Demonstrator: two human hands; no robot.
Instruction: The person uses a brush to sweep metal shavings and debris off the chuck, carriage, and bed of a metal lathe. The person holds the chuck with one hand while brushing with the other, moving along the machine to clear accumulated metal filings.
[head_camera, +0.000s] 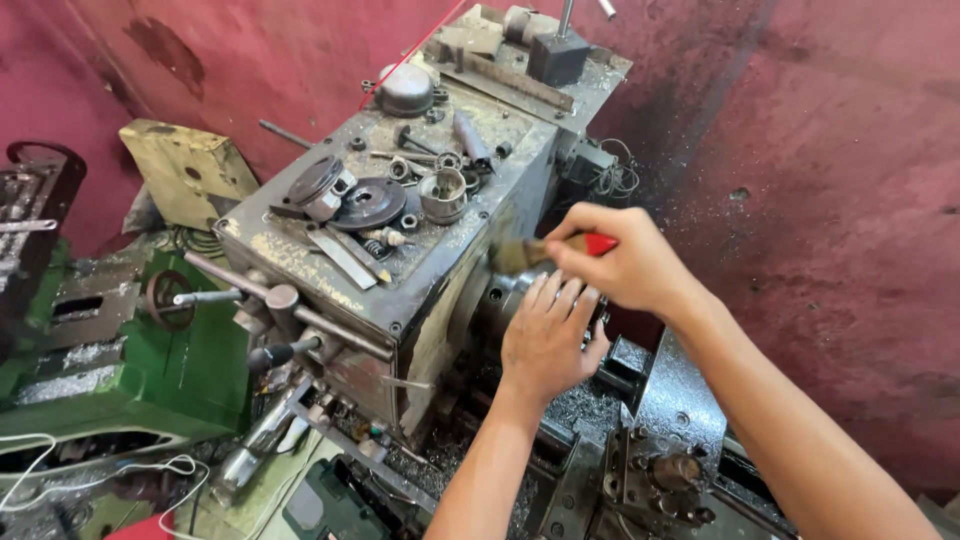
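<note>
At the far left we see a dark metal rack (30, 215) against the red wall (820, 150), and below it a green machine (150, 370) with a small round handwheel (165, 298) and white cords (100, 475) trailing over its lower edge. Behind it stands a yellowish block (185, 170). Moving right, we come to the lathe headstock (400, 250), grey and worn, with levers (290, 305) sticking out of its front face. Its flat top serves as a worktop littered with loose parts: a dark disc (368, 203), a metal ring (443, 193), a flat file-like bar (340, 255), bolts and a domed cap (405, 90). Next we find our left hand (548, 335), fingers straight and together, spread flat with the palm pressed against the chuck (505, 300) at the headstock's end; it grips nothing. Just above it our right hand (615, 265) is curled tight around the red handle of a brush (545, 250), whose pale bristles point left and touch the headstock face just above the chuck. Metal chips (570, 405) lie over the bed beneath both forearms. Further right and lower sits the tool post (670, 475) on its grey carriage, close to our right forearm, with the stained red wall filling everything beyond.
</note>
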